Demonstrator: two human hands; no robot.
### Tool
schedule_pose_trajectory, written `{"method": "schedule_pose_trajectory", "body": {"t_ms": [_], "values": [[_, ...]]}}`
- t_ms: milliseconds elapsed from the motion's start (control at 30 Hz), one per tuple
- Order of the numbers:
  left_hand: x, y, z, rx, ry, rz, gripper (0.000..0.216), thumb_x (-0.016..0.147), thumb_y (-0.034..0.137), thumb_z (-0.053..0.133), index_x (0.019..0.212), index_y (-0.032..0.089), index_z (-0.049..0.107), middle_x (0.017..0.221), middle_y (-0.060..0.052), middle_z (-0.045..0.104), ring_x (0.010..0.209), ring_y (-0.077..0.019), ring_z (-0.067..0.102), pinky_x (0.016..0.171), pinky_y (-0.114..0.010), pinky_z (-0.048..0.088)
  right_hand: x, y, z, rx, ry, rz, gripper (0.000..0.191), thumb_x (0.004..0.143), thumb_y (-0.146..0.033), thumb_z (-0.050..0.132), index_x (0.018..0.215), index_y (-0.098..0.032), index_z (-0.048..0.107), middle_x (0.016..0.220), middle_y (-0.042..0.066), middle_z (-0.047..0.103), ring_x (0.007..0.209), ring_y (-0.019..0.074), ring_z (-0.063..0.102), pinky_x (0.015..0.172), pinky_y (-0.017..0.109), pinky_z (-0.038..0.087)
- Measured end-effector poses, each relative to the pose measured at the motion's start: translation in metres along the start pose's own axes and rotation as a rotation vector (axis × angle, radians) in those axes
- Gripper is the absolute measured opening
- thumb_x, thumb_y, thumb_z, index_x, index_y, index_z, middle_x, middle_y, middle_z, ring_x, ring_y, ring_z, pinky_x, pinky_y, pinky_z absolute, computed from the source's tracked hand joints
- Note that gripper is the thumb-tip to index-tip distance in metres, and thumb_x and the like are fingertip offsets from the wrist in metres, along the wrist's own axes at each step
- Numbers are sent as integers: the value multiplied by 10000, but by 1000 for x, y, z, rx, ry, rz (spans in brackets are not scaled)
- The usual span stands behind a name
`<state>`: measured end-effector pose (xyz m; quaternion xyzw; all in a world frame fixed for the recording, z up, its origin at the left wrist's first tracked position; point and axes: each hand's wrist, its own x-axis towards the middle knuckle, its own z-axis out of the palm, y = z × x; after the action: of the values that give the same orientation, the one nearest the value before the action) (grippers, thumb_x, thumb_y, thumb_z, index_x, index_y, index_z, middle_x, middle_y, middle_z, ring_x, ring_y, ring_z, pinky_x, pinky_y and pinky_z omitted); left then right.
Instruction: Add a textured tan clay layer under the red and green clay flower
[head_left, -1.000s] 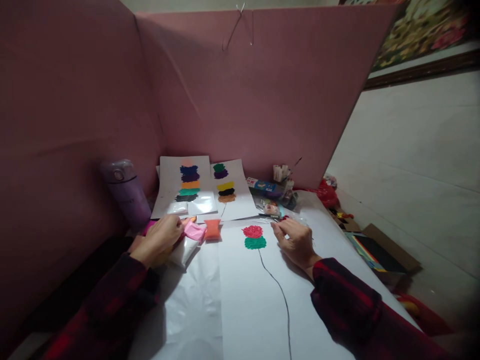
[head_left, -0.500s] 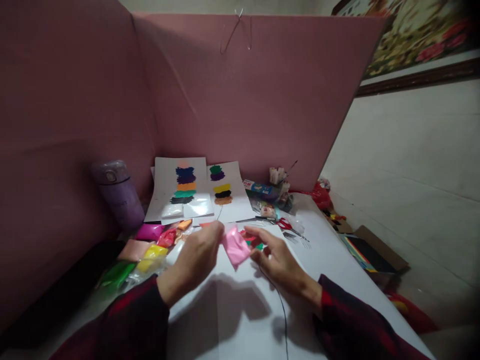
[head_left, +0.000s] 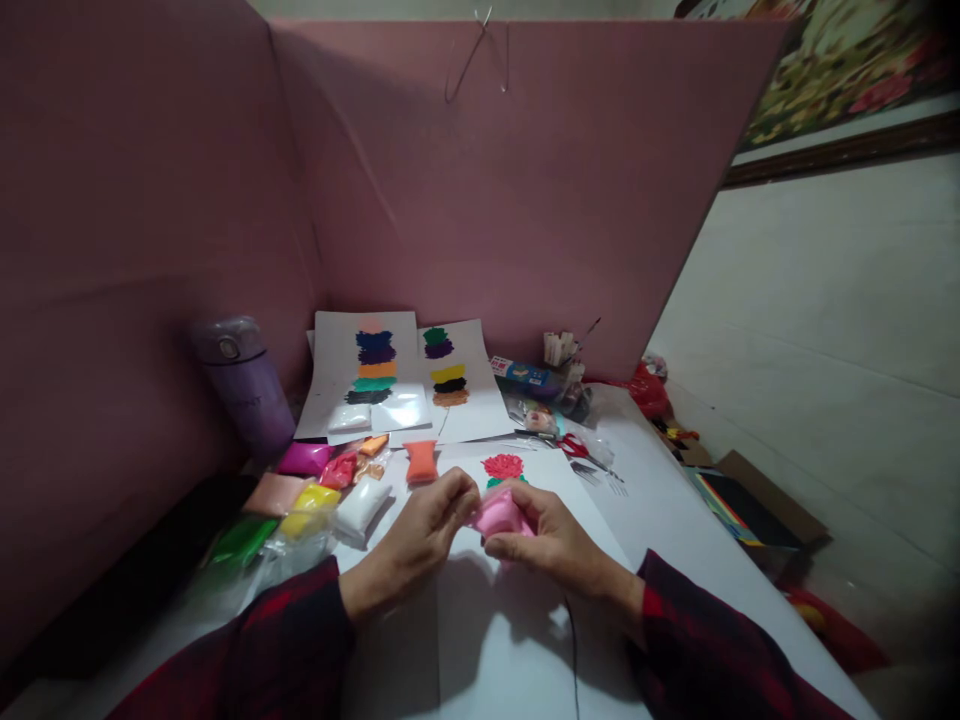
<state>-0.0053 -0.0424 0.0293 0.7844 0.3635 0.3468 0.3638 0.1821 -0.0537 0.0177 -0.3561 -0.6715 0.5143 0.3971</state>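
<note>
Both hands meet over a white sheet at the table's near middle. My left hand and my right hand are closed on a small pink clay packet, pinching it from either side. Just beyond the packet, on the same sheet, sits a red dabbed blob with a green one partly hidden behind my fingers. A thin black line runs down the sheet toward me.
Several clay packets lie at left: magenta, yellow, green, white, orange. Two colour-swatch sheets lean at the back beside a purple flask. Red scissors and clutter lie at right. Pink boards enclose the table.
My left hand picked the pink packet from the pile and brought it to the middle. My right hand left the red blob and joined it; both now squeeze the packet closer to me.
</note>
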Motion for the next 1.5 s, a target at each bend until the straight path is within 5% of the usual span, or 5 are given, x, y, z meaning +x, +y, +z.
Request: {"method": "schedule_pose_trajectory", "body": {"t_ms": [467, 633, 833, 1167, 1500], "values": [[-2, -3, 0, 259, -2, 42, 195, 898, 264, 415, 714, 199, 411, 630, 26, 485, 572, -119, 432, 555, -247, 296, -5, 13, 1, -150, 21, -48, 232, 787, -329, 674, 922, -168, 577, 756, -11, 549, 649, 113, 494, 579, 223, 420], [8, -8, -42, 364, 50, -15, 228, 880, 265, 415, 665, 191, 422, 629, 19, 491, 596, -122, 423, 579, -250, 308, -6, 20, -2, -131, 113, -75, 415, 873, -458, 545, 1188, -193, 493, 889, 45, 600, 642, 127, 541, 502, 232, 479], [26, -38, -110, 500, 82, -145, 269, 840, 320, 424, 605, 191, 412, 577, 27, 435, 564, -120, 396, 544, -240, 311, 1, 37, -10, -169, 268, -52, 328, 887, -476, 514, 977, -175, 609, 799, 27, 588, 560, 101, 529, 555, 291, 572], [22, -60, -141, 803, 406, -363, 245, 835, 399, 462, 842, 202, 608, 767, -74, 636, 661, -206, 538, 560, -285, 317, 0, 30, -13, -384, 283, -150, 273, 919, -370, 494, 853, -157, 652, 732, 47, 631, 576, 133, 563, 519, 255, 507], [7, -65, -115, 895, 305, -482, 182, 747, 372, 547, 701, 209, 611, 722, -86, 648, 699, -248, 578, 546, -286, 274, 3, 24, -27, -305, 754, -316, 224, 904, -369, 534, 891, -168, 630, 685, 21, 655, 519, 127, 539, 543, 287, 467]]}}
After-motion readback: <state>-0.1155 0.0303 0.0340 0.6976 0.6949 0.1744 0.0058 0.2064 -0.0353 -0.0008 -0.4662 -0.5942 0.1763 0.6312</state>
